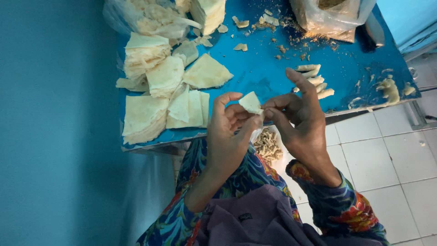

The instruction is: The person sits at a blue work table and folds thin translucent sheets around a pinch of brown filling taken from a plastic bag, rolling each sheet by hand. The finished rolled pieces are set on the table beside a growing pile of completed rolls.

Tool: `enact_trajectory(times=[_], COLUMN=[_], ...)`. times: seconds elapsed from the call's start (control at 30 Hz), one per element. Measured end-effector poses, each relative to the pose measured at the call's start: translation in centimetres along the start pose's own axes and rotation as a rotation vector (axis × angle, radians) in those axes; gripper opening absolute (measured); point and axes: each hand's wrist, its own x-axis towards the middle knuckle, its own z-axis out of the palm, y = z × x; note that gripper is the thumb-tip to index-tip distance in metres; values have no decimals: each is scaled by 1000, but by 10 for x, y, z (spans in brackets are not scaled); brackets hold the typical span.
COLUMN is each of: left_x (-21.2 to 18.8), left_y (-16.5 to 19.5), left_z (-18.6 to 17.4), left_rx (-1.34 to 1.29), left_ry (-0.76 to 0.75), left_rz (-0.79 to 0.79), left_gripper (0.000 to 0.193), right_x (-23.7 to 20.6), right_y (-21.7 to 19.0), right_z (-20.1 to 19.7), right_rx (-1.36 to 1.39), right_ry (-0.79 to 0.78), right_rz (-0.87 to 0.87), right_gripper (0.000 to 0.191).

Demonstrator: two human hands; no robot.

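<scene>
My left hand and right hand pinch one small pastry wrapper between closed fingers, above the tabletop edge. Beyond the wrapper, a few rolled pieces lie finished. To its left, stacks of flat wrappers remain, so I judge most work is left.

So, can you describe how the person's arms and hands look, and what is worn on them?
Both hands are bare: left hand, right hand. No gloves, rings or watch show. The sleeves are a bright floral print in blue, red and yellow, ending near the forearms.
</scene>
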Motion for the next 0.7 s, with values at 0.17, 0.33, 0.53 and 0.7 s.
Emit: enact_trajectory(times=[0.17, 0.33, 0.53, 0.7], left_x=[1, 4, 10, 17], left_y=[-5, -8, -2, 15], left_z=[0, -2, -4, -13], left_rx=[18, -35, 207, 470], left_ry=[87, 88, 49, 127], left_rz=[-38, -6, 4, 78], left_gripper=[40, 33, 24, 14], right_x=[5, 17, 12, 28], right_y=[-1, -6, 5, 30], right_z=[-1, 1, 7, -14], right_rx=[79, 553, 216, 544], right_ry=[-5, 68, -122, 61], right_rz=[62, 381, 105, 316], right_gripper=[72, 72, 89, 69])
